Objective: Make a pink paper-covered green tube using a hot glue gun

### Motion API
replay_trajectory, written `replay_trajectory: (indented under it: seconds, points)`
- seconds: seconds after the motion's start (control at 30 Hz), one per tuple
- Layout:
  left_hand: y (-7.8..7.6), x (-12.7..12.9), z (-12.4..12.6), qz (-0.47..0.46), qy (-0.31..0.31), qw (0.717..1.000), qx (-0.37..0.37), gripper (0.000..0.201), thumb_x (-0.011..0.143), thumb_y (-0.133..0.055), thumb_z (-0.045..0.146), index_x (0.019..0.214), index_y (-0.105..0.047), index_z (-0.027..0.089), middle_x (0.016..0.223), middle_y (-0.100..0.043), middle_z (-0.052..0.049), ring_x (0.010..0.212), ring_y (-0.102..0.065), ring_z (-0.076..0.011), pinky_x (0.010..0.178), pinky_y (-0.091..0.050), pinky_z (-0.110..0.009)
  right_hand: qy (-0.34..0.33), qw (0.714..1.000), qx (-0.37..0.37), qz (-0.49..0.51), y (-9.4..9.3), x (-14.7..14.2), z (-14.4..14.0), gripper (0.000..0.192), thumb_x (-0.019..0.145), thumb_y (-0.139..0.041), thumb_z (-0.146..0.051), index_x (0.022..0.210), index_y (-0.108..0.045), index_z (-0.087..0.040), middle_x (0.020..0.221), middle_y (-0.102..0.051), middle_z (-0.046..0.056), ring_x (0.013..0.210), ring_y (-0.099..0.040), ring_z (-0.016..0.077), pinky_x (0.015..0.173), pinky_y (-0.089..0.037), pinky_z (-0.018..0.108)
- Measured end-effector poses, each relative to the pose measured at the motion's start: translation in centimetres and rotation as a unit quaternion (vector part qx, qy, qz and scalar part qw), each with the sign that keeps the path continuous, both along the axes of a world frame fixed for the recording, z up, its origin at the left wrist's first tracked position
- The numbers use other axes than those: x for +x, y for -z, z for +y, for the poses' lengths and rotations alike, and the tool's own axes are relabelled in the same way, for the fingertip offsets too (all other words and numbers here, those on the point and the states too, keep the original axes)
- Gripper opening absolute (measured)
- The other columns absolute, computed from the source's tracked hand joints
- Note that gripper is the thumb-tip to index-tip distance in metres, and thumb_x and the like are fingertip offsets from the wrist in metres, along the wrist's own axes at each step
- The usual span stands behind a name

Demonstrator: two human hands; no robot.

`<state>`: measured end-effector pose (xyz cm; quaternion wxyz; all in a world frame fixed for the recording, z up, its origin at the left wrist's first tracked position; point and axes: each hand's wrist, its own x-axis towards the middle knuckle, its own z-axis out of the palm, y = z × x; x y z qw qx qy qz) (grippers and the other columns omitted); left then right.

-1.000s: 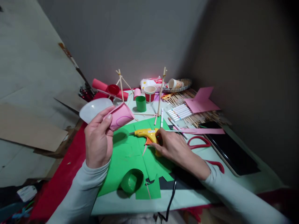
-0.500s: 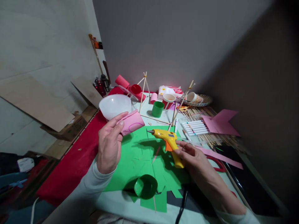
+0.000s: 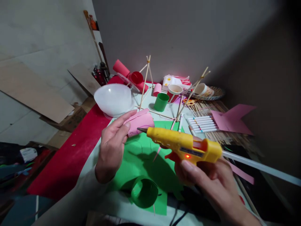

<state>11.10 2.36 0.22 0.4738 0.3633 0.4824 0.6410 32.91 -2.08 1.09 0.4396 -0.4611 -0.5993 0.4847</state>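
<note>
Left hand (image 3: 112, 150) raised above the desk (image 3: 110, 204), fingers (image 3: 122, 119) pinching a rolled pink paper tube (image 3: 140, 121) near its left end, thumb on the near side, the other fingers along the top. Tube lying roughly level, a loose flap along its upper edge.

Right hand (image 3: 213, 185) near and to the right, fingers (image 3: 195, 171) wrapped tight around the handle of a yellow glue gun (image 3: 185, 145), index finger close to the orange trigger. Small red light glowing on the gun's side. Metal nozzle pointing left, its tip touching or just beside the right end of the pink tube; exact contact hard to tell. Clear glue stick (image 3: 261, 168) jutting out of the gun's back toward the right. Black cord (image 3: 176, 215) trailing off the near edge.

Below the hands, green paper sheet (image 3: 143, 157) flat on the desk, with a green paper ring (image 3: 144, 192) standing on its near part.

Just beyond the left hand, a white bowl (image 3: 113, 99) turned upside down. Farther off, two stick tripods (image 3: 147, 81), a green cup (image 3: 161, 102), a red and white cup (image 3: 174, 92), a small pink roll (image 3: 157, 89). To the far right, a row of markers (image 3: 203, 124) over a bamboo mat, and pink paper (image 3: 231, 121) beside them. Red cloth (image 3: 70, 157) along the left edge of the desk.
</note>
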Motion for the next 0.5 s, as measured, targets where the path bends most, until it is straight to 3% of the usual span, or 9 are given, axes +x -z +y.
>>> replay_trajectory:
  seconds: [0.07, 0.17, 0.33, 0.43, 0.5]
  points:
    - [0.2, 0.4, -0.3, -0.021, 0.015, 1.000, -0.009, 0.030, 0.084, -0.072, 0.027, 0.112, -0.083, 0.024, 0.087, -0.080, -0.006, 0.077, -0.075, -0.0214, 0.067, -0.062, -0.027, 0.041, 0.995, 0.084, -0.046, 0.5, -0.3, -0.4, 0.011, 0.094, -0.070, -0.042, 0.102, -0.074, -0.034, 0.071, -0.069, 0.003, 0.061, -0.066, 0.0213, 0.055, -0.058, 0.033]
    - [0.2, 0.6, -0.7, -0.036, 0.052, 0.998, -0.025, 0.035, 0.089, -0.070, 0.029, 0.122, -0.079, 0.024, 0.088, -0.081, -0.006, 0.084, -0.078, -0.0236, 0.074, -0.064, -0.029, 0.075, 0.978, 0.161, -0.107, 1.4, 0.0, -1.0, 0.029, 0.095, -0.070, -0.036, 0.124, -0.069, -0.040, 0.100, -0.075, 0.006, 0.080, -0.073, 0.0258, 0.070, -0.065, 0.041]
    - [-0.7, 0.6, -1.3, 0.069, 0.079, 0.994, -0.031, 0.041, 0.095, -0.061, 0.024, 0.133, -0.072, 0.016, 0.089, -0.081, -0.006, 0.087, -0.077, -0.0210, 0.088, -0.063, -0.031, 0.075, 0.965, 0.197, -0.159, 2.5, 0.6, -1.5, 0.055, 0.092, -0.072, -0.038, 0.144, -0.056, -0.043, 0.124, -0.072, 0.005, 0.098, -0.076, 0.0344, 0.082, -0.067, 0.055]
    - [-1.3, 0.8, -1.4, 0.087, 0.080, 0.992, -0.035, 0.041, 0.092, -0.060, 0.018, 0.131, -0.074, 0.017, 0.108, -0.082, -0.007, 0.091, -0.077, -0.0187, 0.084, -0.063, -0.025, 0.067, 0.957, 0.219, -0.177, 2.3, 0.2, -1.0, 0.058, 0.090, -0.073, -0.038, 0.145, -0.055, -0.043, 0.127, -0.071, 0.003, 0.102, -0.076, 0.0354, 0.096, -0.063, 0.061]
    - [-1.4, 0.9, -1.5, 0.097, 0.079, 0.992, -0.032, 0.040, 0.093, -0.059, 0.018, 0.130, -0.074, 0.019, 0.117, -0.080, -0.006, 0.095, -0.077, -0.0173, 0.083, -0.062, -0.021, 0.057, 0.951, 0.243, -0.181, 1.8, -0.3, -0.6, 0.055, 0.090, -0.071, -0.034, 0.143, -0.056, -0.041, 0.127, -0.072, 0.002, 0.105, -0.076, 0.0336, 0.104, -0.061, 0.059]
